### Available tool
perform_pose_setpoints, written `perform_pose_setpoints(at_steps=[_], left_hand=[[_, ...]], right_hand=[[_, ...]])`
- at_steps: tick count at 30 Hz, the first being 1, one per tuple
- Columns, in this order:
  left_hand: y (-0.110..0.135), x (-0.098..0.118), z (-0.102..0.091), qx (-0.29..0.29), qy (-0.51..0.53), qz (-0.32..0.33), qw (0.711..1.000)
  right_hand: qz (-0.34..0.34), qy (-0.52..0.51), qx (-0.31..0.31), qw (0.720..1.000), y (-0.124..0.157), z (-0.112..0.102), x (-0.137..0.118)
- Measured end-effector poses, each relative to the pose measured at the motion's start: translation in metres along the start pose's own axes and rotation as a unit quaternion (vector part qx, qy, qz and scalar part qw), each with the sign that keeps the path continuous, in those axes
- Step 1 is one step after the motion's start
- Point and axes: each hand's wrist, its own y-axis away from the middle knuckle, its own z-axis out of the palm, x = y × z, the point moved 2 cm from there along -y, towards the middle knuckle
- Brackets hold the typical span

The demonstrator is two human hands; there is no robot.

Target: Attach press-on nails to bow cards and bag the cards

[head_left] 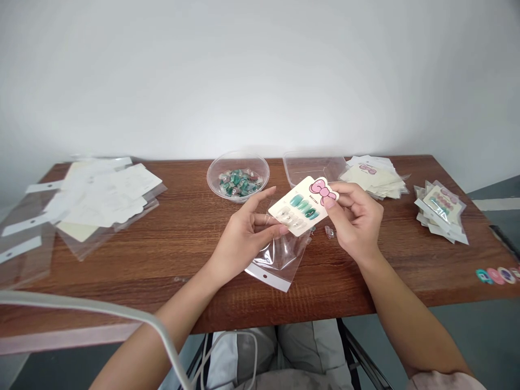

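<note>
Mid-table, near hands: right hand point(355, 219) clenched, finger and thumb pinching nail card point(303, 206) at bow end. Left hand point(244, 238) half-open, fingertips touching card's lower edge. Card sits tilted above clear bag point(280, 260) lying flat. Edge grip keeps nail faces unobstructed. Glass bowl point(227, 176) far left of card.

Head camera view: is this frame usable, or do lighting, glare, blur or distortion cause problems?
Head view: the light is soft and even, with only faint shadows; wide-angle distortion bows the wooden table; glare streaks the clear plastic bag; the press-on nail card stays fairly sharp; the pale cable across the lower left looks soft and close to the lens.
</note>
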Motion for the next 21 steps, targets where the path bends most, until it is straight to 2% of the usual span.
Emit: perform_pose_setpoints(at_steps=[12,21], left_hand=[[0.0001,-0.0008,0.0000,0.004,-0.001,0.008,1.000],[0.0019,0.0049,0.0032,-0.013,0.039,-0.002,0.999]], right_hand=[[-0.003,-0.003,-0.009,1.000,-0.0011,-0.0024,-0.0003],[0.037,-0.029,-0.007,0.999,-0.0007,0.0019,0.0023]])
